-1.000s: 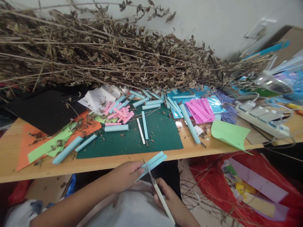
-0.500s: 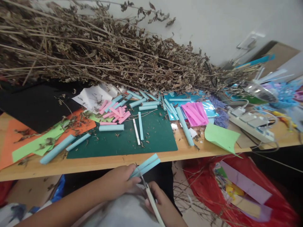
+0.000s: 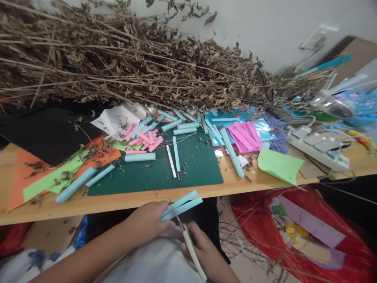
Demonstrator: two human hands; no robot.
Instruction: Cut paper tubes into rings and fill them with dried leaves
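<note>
My left hand (image 3: 156,218) pinches one end of a light blue paper strip (image 3: 188,205), just in front of the table edge. A lengthwise slit parts the strip into two arms toward its far right end. In my right hand (image 3: 197,239) is a pair of scissors (image 3: 190,247) with pale handles; the fingers are closed round them. Their blades lie across the blue paper close to my left fingertips. On the green cutting mat (image 3: 147,179) behind lie light blue paper rolls (image 3: 140,157), small pink rolls (image 3: 151,139) and a thin white strip (image 3: 171,161).
Dried stalks (image 3: 132,59) cover the back of the table along the wall. A power strip (image 3: 318,147) with plugs and cables sits at the right. Below the table edge hangs a red bag (image 3: 250,220) with paper scraps. Black sheet (image 3: 55,133) and orange paper (image 3: 17,188) lie left.
The two arms of the blue strip stand wider apart at the slit. The whole view has shifted slightly; both hands keep nearly the same place.
</note>
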